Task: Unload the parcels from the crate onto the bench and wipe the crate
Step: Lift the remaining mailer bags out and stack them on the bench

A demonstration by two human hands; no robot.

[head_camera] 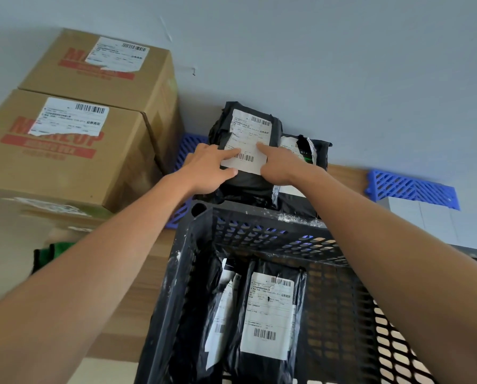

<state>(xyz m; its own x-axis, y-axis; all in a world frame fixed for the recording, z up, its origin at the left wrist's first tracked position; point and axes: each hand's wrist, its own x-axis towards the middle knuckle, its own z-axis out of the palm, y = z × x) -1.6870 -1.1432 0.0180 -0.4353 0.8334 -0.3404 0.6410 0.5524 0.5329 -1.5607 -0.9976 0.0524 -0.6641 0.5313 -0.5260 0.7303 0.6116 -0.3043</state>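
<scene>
Beyond the crate's far rim: black poly parcel (pixel 245 151), white label up, lying on other black parcels (pixel 312 151) against the grey wall (pixel 315 65). Left hand (pixel 208 169) grips its near-left edge, thumb curled underneath; right hand (pixel 280 164) lies on its near-right side, forefinger straight on the label. Black mesh crate (pixel 259 231) below, holding two labelled parcels (pixel 268 314). Two stacked cartons (pixel 71 151) close left; blue plastic panel (pixel 412 189) right; wooden bench (pixel 137 314) bare at left.
</scene>
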